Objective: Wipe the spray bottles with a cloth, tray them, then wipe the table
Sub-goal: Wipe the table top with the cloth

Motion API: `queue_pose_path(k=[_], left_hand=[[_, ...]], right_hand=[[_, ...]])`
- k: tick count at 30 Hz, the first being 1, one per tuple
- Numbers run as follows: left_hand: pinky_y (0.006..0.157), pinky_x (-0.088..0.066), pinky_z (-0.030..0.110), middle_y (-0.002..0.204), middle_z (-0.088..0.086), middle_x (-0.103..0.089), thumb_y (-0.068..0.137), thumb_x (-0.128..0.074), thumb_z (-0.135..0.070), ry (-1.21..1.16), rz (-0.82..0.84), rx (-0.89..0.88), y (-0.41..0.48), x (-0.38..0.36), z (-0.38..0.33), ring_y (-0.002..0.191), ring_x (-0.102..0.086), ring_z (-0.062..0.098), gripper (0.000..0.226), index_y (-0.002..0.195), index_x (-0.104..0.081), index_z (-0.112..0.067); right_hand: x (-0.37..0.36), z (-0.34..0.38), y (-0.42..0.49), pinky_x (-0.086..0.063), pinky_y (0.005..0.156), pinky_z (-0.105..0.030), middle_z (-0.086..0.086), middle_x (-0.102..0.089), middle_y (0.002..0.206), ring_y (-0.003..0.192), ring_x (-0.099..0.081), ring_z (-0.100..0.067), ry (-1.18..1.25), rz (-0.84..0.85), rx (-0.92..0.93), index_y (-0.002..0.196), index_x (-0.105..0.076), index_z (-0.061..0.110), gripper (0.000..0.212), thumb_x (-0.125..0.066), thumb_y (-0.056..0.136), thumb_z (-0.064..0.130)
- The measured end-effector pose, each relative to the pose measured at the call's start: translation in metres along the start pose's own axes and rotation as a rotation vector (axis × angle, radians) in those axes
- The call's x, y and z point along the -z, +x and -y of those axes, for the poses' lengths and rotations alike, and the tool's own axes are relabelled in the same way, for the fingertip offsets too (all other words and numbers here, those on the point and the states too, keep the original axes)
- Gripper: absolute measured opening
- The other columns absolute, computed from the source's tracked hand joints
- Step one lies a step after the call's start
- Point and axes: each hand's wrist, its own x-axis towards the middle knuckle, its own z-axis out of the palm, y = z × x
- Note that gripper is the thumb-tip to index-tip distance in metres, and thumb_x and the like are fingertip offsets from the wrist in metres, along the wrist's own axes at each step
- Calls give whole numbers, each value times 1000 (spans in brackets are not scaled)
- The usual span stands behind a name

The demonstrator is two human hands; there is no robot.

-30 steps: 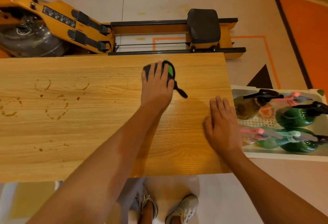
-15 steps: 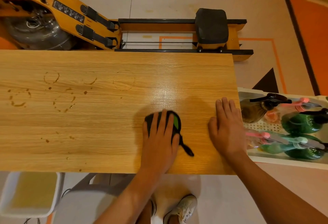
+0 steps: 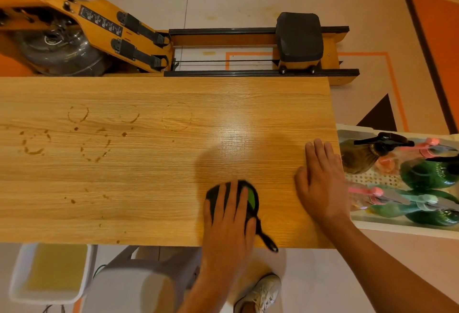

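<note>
My left hand (image 3: 229,221) presses flat on a black and green cloth (image 3: 252,197) near the front edge of the wooden table (image 3: 149,168). A black strap of the cloth trails past the table's edge. My right hand (image 3: 323,178) rests flat with straight fingers at the table's right end. Beside it a white tray (image 3: 402,229) holds several spray bottles lying down, among them a brown one (image 3: 360,161) and green ones (image 3: 427,173) with pink and black triggers. Brown ring stains (image 3: 79,114) and drips mark the table's left half.
A wooden rowing machine (image 3: 154,47) with a black seat (image 3: 299,37) lies on the floor behind the table. A white stool (image 3: 49,273) stands below the table's front left. My shoes (image 3: 263,293) show under the front edge.
My left hand has dragged the cloth from the table's far side back to the near edge. My right hand has stayed flat at the right end.
</note>
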Motion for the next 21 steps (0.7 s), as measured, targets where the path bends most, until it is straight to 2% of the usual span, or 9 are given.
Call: queue_pose_path(k=[2, 5, 9, 13, 16, 21], left_hand=[[120, -20, 55, 170, 5, -23, 105, -31, -41, 12, 10, -24, -17, -3, 4, 155, -26, 30, 61, 161, -31, -18], [122, -16, 54, 171, 5, -22, 107, -27, -42, 13, 34, -44, 14, 4, 7, 157, -22, 29, 59, 162, -30, -19], [125, -2, 53, 172, 4, -17, 109, -23, -42, -51, 7, -31, 112, 24, 12, 159, -11, 26, 59, 163, -25, -19], [125, -3, 56, 172, 6, -16, 110, -22, -41, -100, -5, 37, 240, 54, 30, 159, -9, 25, 58, 163, -20, -19], [125, -2, 59, 172, 7, -14, 110, -23, -41, -94, 31, 50, 303, 64, 41, 159, -8, 28, 59, 164, -18, -17], [126, -2, 58, 173, 7, -12, 111, -22, -41, -48, 11, 0, 290, 57, 34, 159, -6, 27, 59, 164, -17, -17]], right_hand=[[-1, -2, -1, 2, 127, -33, -1, -10, 169, 158, 0, -18, -1, 3, -3, 160, -23, 15, 61, -30, 105, 39], [-2, -2, 0, 2, 127, -33, -1, -10, 169, 158, 1, -17, 8, -1, 2, 161, -24, 15, 60, -31, 105, 38], [-4, -3, -1, -4, 128, -39, -3, -13, 169, 158, -1, -19, 16, -9, 10, 160, -26, 13, 60, -31, 105, 37], [-5, -4, 1, -8, 128, -43, -5, -15, 169, 158, -3, -20, 8, -16, 15, 160, -27, 13, 61, -31, 104, 38], [-6, -4, 3, -10, 128, -43, -8, -21, 168, 158, -8, -23, -12, -38, 25, 159, -30, 12, 60, -36, 104, 35], [-3, -2, -1, -8, 128, -42, -11, -24, 167, 157, -12, -26, -35, -48, 33, 158, -32, 10, 59, -37, 104, 33]])
